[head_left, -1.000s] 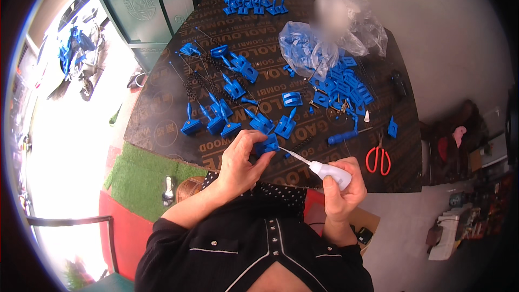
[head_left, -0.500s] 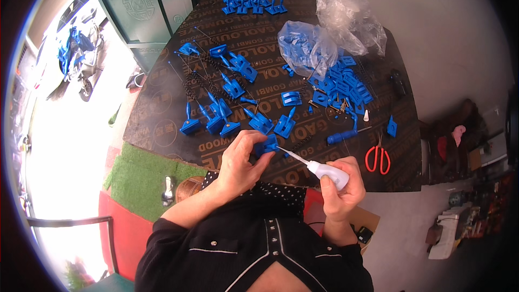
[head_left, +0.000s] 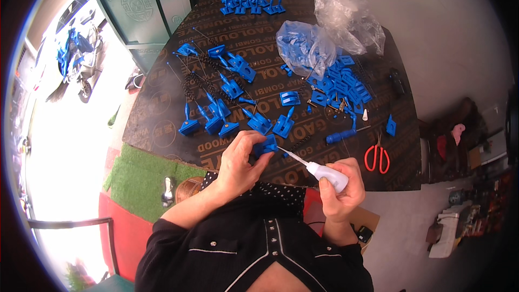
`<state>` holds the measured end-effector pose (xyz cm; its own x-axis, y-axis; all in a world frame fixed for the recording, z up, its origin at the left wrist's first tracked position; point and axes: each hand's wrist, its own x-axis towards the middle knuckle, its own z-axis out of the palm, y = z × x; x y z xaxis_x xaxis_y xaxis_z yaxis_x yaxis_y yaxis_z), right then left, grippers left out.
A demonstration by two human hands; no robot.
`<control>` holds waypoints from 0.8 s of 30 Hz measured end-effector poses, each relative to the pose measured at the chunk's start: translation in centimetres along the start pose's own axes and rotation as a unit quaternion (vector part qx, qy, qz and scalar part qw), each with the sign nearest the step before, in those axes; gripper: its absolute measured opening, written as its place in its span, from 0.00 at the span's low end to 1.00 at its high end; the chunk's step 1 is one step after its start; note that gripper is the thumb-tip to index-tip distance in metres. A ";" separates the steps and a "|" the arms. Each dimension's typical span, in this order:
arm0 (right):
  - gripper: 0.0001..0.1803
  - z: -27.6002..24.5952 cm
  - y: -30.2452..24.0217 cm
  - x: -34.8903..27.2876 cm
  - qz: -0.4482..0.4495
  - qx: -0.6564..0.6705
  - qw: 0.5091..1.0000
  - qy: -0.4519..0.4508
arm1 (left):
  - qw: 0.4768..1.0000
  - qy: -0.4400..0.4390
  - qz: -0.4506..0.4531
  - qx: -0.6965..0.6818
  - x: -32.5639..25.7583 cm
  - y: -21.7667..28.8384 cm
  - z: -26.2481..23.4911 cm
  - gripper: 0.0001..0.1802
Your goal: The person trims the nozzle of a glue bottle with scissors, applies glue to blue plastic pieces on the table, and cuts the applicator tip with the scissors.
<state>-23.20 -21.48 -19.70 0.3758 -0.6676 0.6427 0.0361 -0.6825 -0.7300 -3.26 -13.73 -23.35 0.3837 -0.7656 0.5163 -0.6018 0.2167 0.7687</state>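
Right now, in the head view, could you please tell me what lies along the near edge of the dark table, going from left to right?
Left hand holding a small blue plastic part → white squeeze bottle in the right hand, its nozzle touching that part → red-handled scissors lying flat.

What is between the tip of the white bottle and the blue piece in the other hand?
Nothing visible. The right hand holds the white squeeze bottle, and its thin nozzle runs straight to the blue plastic piece pinched in the left hand. The gap looks open.
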 end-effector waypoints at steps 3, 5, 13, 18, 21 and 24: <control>0.13 0.0 -0.2 -0.1 0.008 -0.018 1.000 -0.005 | 1.000 0.000 0.003 0.001 0.0 0.1 0.0 0.20; 0.13 0.1 -0.2 -0.1 0.012 0.002 1.000 -0.004 | 1.000 0.002 0.004 -0.001 0.0 0.1 0.0 0.20; 0.13 -0.1 0.0 0.1 -0.005 -0.014 1.000 -0.004 | 1.000 -0.002 -0.009 -0.009 -0.1 0.0 0.0 0.20; 0.14 -0.2 0.1 0.1 -0.022 -0.018 1.000 -0.005 | 1.000 -0.012 -0.017 -0.013 0.0 0.2 -0.3 0.20; 0.14 -0.1 -0.1 0.1 -0.024 -0.019 0.999 -0.006 | 1.000 -0.017 -0.012 -0.017 0.1 0.1 -0.3 0.20; 0.13 0.1 -0.5 0.0 0.016 -0.009 1.000 0.000 | 1.000 -0.021 -0.008 -0.019 0.1 0.2 -0.3 0.20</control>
<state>-23.15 -21.09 -19.34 0.3769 -0.6884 0.6197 0.0079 -0.6667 -0.7453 -3.10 -13.56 -23.04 0.3619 -0.7942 0.4881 -0.5682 0.2271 0.7909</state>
